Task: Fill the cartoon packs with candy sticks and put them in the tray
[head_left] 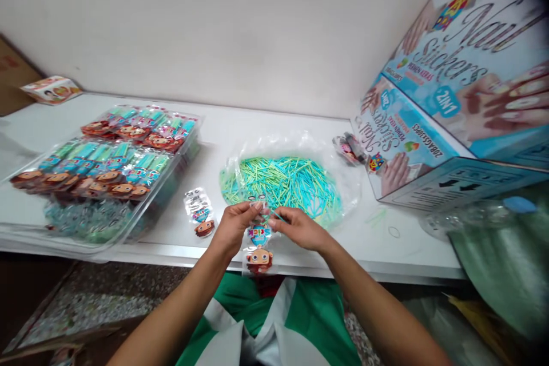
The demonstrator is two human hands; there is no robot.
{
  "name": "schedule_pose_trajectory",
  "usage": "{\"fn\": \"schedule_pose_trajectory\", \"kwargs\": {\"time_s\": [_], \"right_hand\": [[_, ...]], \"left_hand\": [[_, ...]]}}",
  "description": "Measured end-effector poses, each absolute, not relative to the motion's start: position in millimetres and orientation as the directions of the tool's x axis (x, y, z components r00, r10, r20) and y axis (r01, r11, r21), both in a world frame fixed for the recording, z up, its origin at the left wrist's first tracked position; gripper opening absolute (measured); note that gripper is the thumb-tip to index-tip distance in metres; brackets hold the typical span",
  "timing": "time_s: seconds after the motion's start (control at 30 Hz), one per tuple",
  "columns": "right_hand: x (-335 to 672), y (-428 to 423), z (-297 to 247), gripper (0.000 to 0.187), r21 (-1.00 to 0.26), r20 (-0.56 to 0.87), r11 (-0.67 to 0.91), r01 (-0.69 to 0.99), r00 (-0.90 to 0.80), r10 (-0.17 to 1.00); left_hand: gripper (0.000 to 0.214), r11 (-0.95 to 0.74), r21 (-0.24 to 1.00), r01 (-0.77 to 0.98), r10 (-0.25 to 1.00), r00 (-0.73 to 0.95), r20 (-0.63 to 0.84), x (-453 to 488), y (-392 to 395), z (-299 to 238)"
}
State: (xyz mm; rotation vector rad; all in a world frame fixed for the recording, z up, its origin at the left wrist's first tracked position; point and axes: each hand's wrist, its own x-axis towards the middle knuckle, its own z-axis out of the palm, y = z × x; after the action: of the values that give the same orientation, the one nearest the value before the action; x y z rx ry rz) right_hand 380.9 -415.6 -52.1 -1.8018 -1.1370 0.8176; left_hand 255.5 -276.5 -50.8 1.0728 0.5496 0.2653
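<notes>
Over the table's front edge, my left hand [237, 225] pinches the top of a clear plastic packet [259, 235] printed with a cartoon face and coloured lettering. My right hand [299, 227] is closed at the packet's right side, its fingers on a thin blue stick [279, 218]. Just behind both hands lies a clear bag [343, 183] spread open, holding a heap of thin green and blue sticks [287, 183]. A second flat packet [199, 213] with the same print rests on the table to the left of my left hand.
A clear plastic tray [141, 214] at left holds rows of filled packets [103, 163]. Printed nail sticker boxes [429, 126] stand at right, near a small dark packet [349, 148] and a plastic bottle [476, 214]. A small carton [52, 90] sits at the back left.
</notes>
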Motion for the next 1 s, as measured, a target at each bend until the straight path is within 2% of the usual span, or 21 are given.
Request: {"fn": "schedule_pose_trajectory", "kwargs": {"time_s": [0.03, 0.07, 0.1, 0.13, 0.27, 0.4, 0.63, 0.87, 0.93, 1.0], "right_hand": [[395, -420, -55, 0.03, -0.854, -0.123, -0.293, 0.43, 0.38, 0.917], [411, -424, -59, 0.033, -0.758, -0.153, -0.416, 0.503, 0.483, 0.862], [428, -428, -64, 0.033, -0.598, -0.187, -0.577, 0.556, 0.604, 0.775], [444, -431, -69, 0.031, -0.517, -0.198, -0.657, 0.548, 0.67, 0.715], [486, -430, -97, 0.027, -0.35, -0.25, -0.78, 0.519, 0.75, 0.612], [496, -416, -114, 0.027, -0.272, -0.287, -0.81, 0.52, 0.759, 0.584], [510, -414, -102, 0.029, -0.343, -0.304, -0.765, 0.545, 0.706, 0.64], [494, -415, -86, 0.03, -0.578, -0.247, -0.656, 0.486, 0.662, 0.708], [485, -415, -81, 0.03, -0.645, -0.235, -0.593, 0.483, 0.613, 0.754], [475, -417, -72, 0.028, -0.668, -0.196, -0.528, 0.524, 0.561, 0.804]], "left_hand": [[0.026, 0.454, 0.888, 0.076, 0.482, 0.817, -0.316, 255, -276, -52], [0.025, 0.446, 0.89, 0.091, 0.506, 0.795, -0.335, 255, -276, -53], [0.025, 0.442, 0.891, 0.1, 0.529, 0.773, -0.349, 254, -276, -54], [0.024, 0.443, 0.891, 0.104, 0.549, 0.754, -0.361, 254, -277, -55], [0.024, 0.476, 0.875, 0.09, 0.594, 0.7, -0.395, 256, -279, -58], [0.024, 0.51, 0.855, 0.092, 0.544, 0.735, -0.404, 258, -279, -56], [0.024, 0.532, 0.838, 0.118, 0.467, 0.785, -0.407, 257, -275, -53], [0.024, 0.534, 0.838, 0.114, 0.43, 0.817, -0.385, 263, -278, -49], [0.025, 0.505, 0.857, 0.1, 0.451, 0.816, -0.361, 266, -277, -47], [0.026, 0.423, 0.903, 0.07, 0.528, 0.791, -0.309, 271, -273, -47]]}}
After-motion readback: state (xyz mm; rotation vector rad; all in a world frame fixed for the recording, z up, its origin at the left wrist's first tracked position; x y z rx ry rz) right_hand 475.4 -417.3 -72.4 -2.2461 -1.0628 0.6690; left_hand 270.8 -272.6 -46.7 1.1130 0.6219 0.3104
